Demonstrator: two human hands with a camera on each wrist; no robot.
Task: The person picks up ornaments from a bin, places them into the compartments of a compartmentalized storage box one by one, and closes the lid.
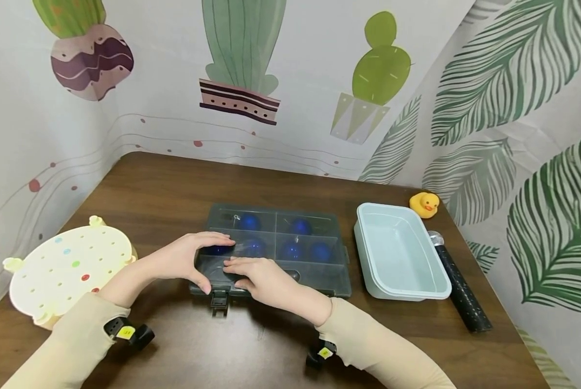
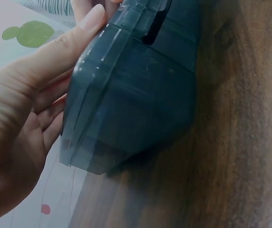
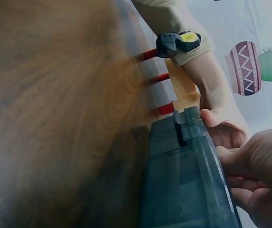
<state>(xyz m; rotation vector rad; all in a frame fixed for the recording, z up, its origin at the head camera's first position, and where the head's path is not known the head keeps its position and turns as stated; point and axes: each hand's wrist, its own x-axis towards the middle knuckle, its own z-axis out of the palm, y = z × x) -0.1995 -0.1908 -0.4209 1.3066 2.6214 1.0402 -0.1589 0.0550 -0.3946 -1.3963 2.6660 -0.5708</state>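
Observation:
A translucent dark grey compartment case (image 1: 314, 276) lies flat on the table with its lid down. Several blue balls (image 1: 292, 249) show through the lid. At the front left, a black latch (image 1: 219, 303) hangs down off the edge. My left hand (image 1: 188, 259) rests on the lid's left part, fingers extended over the top and thumb at the front edge. My right hand (image 1: 271, 281) lies on the lid's front part beside it, its thumb near the front edge. In the left wrist view the case's side wall (image 2: 136, 104) stands below the left thumb.
A pale yellow round board (image 1: 71, 270) with dots and small knobs stands at the left. To the right are a light blue plastic tub (image 1: 399, 256), a yellow rubber duck (image 1: 424, 205) and a black microphone-like stick (image 1: 460, 283). A patterned cloth (image 1: 164, 70) hangs behind the table.

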